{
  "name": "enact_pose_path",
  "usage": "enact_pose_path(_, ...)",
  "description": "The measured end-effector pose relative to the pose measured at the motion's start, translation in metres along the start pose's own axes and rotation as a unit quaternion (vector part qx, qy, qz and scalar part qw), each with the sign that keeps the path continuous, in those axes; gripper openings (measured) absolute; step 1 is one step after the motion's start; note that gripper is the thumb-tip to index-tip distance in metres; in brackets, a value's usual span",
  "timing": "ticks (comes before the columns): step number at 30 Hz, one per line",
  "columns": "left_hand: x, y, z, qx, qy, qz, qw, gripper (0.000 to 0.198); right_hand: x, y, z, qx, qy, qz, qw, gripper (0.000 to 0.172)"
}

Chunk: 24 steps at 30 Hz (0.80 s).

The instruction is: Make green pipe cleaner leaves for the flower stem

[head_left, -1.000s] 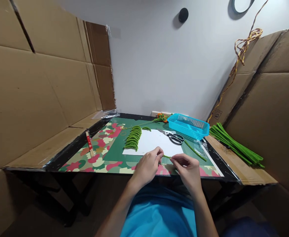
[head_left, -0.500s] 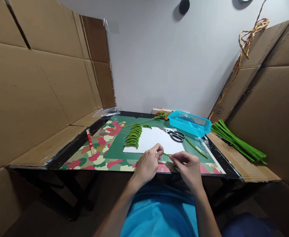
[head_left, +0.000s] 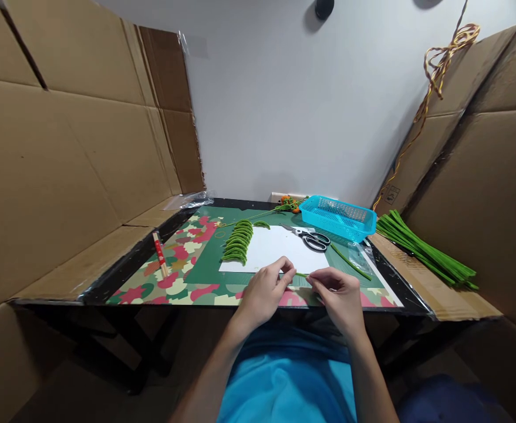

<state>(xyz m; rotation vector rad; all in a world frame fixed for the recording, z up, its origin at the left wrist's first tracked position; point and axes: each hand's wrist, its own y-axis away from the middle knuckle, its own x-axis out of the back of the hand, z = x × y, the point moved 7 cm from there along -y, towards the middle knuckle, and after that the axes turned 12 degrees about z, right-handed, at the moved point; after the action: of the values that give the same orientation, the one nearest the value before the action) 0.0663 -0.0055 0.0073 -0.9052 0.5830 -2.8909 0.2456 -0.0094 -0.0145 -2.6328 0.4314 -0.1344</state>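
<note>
Between my two hands stretches a short green pipe cleaner [head_left: 301,274], just over the near edge of the white paper [head_left: 275,249]. My left hand [head_left: 266,289] pinches its left end between thumb and forefinger. The right end is pinched by my right hand [head_left: 337,291]. To the left, a row of several bent green pipe-cleaner pieces [head_left: 237,241] lies partly on the paper, with one more curved piece [head_left: 262,224] by its top edge. Black-handled scissors [head_left: 314,239] rest on the paper's right side. A single straight green pipe cleaner [head_left: 350,262] lies right of them.
A blue plastic basket [head_left: 337,222] stands at the back right. Beside it, a bundle of long green pipe cleaners [head_left: 425,249] lies on cardboard. Orange flowers on a green stem [head_left: 289,204] lie at the back. A red-wrapped stick packet [head_left: 160,255] sits left. Cardboard walls [head_left: 73,135] flank the table.
My right hand has shifted slightly right, and the pipe cleaner between my hands looks straighter. Both hands still pinch it. The camera view has shifted a little.
</note>
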Motion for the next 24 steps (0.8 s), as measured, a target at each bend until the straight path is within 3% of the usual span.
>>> enact_pose_path(8,0.0,0.0,-0.005,0.001,0.036,0.003,0.999,0.023,0.0,0.0,0.0,0.002,0.009,-0.008,1.0,0.019)
enact_pose_path(14,0.002,0.001,0.0,-0.007,0.017,-0.002,1.0,0.024,-0.014,0.004,-0.002,-0.01,0.002,-0.118,0.993,0.02)
enact_pose_path(21,0.003,0.001,0.002,-0.016,0.015,0.015,1.0,0.022,-0.013,0.005,0.0,-0.007,0.013,-0.118,0.993,0.026)
enact_pose_path(24,0.004,0.002,0.003,-0.016,0.024,0.016,0.999,0.025,-0.012,0.004,-0.005,0.03,0.048,-0.118,0.991,0.023)
